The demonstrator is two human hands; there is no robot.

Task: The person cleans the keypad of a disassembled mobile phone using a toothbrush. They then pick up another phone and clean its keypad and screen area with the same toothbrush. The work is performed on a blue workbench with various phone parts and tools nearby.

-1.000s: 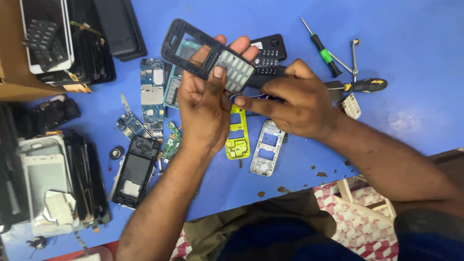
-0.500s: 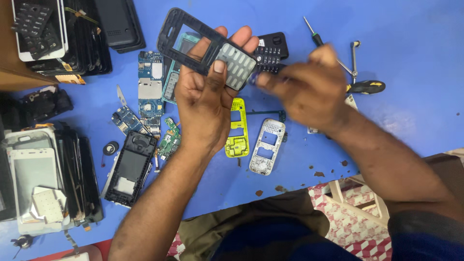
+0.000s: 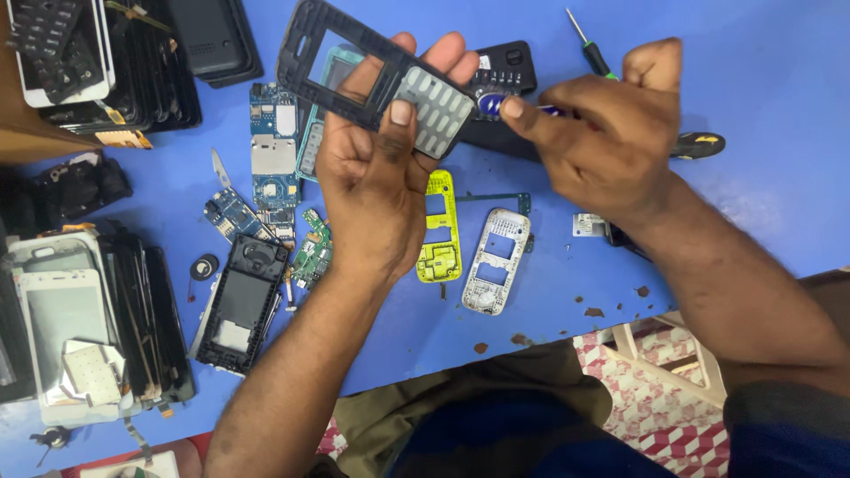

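A blue worktop [image 3: 779, 71], evenly lit and chipped to brown spots along its near edge, fills most of the view, with a brown box corner [image 3: 35, 142] at its far left and a red-and-white patterned floor [image 3: 655, 389] below that near edge.

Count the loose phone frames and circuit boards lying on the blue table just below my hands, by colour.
Yellow frame: 1
Silver frame: 1
Black back shell: 1
Blue circuit boards: 2
Green circuit board: 1
Total: 6
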